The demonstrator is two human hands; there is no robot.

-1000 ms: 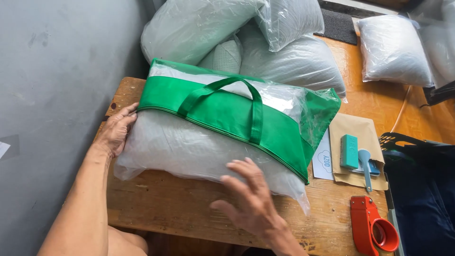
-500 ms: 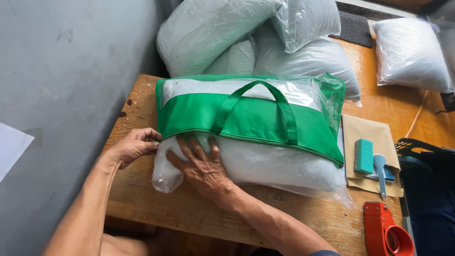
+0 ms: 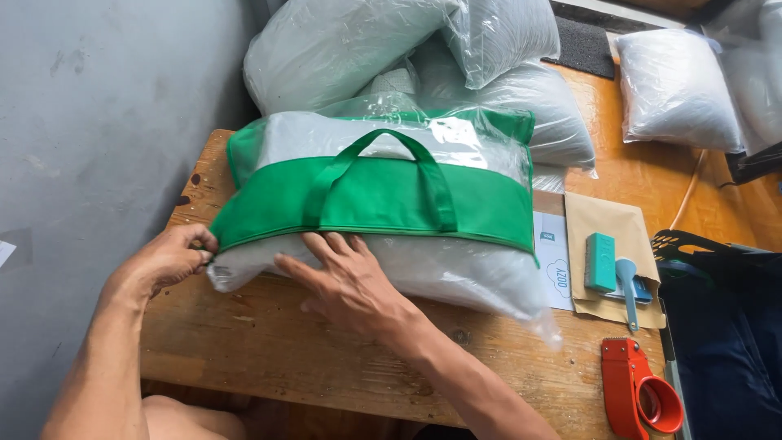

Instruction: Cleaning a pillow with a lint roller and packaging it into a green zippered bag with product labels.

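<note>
A green carry bag (image 3: 383,195) with a clear top panel and two green handles lies on the wooden table (image 3: 269,350). A white pillow wrapped in clear plastic (image 3: 456,273) sticks out of the bag's open lower edge. My left hand (image 3: 167,261) pinches the bag's lower left corner. My right hand (image 3: 346,281) lies flat with spread fingers on the plastic-wrapped pillow, just below the green edge.
Several plastic-wrapped pillows (image 3: 423,57) are piled behind the table, another (image 3: 676,85) on the floor at the right. A brown envelope (image 3: 607,236) with a teal block (image 3: 600,261) and blue tool lies at the right. A red tape dispenser (image 3: 639,395) sits near the front right corner.
The bag has shifted left and its green edge sits lower over the pillow. My left hand closed on the bag's corner; my right hand stays pressed on the pillow.
</note>
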